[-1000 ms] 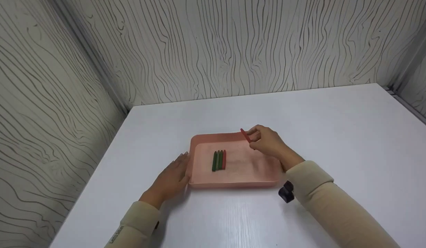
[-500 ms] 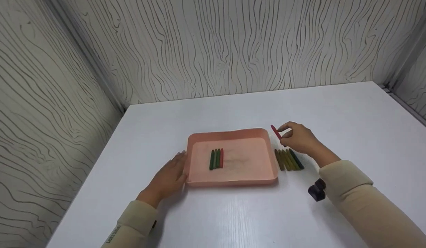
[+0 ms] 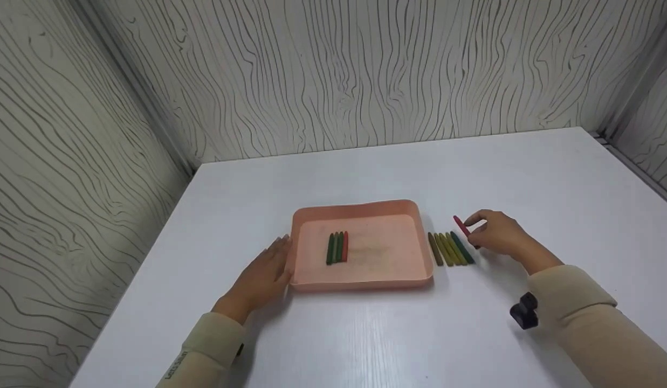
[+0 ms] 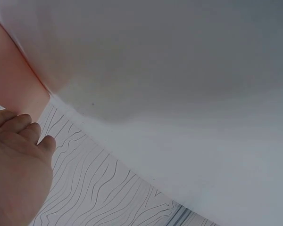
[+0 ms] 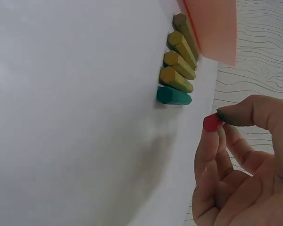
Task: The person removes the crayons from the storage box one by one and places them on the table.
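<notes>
My right hand (image 3: 497, 233) pinches a red crayon (image 3: 461, 225) between thumb and fingers; its hexagonal end faces the camera in the right wrist view. Just left of it lies a row of crayons on the table: a dark green crayon (image 5: 174, 95) at the near end, then several yellow and olive crayons (image 5: 181, 66). My left hand (image 3: 262, 276) rests with straight fingers against the left side of a pink tray (image 3: 365, 282). Inside the tray, several green crayons (image 3: 335, 249) and one red crayon (image 3: 345, 247) lie side by side, left of the middle.
The white table (image 3: 360, 345) stretches around the tray on every side. Behind it and to the left stand pale walls (image 3: 333, 81) with a wood-grain pattern. The row of crayons lies close along the tray's right wall.
My right hand has carried the red crayon from over the tray out to the right, beyond the row, and lower. The row has come into sight. My left hand stays at the tray.
</notes>
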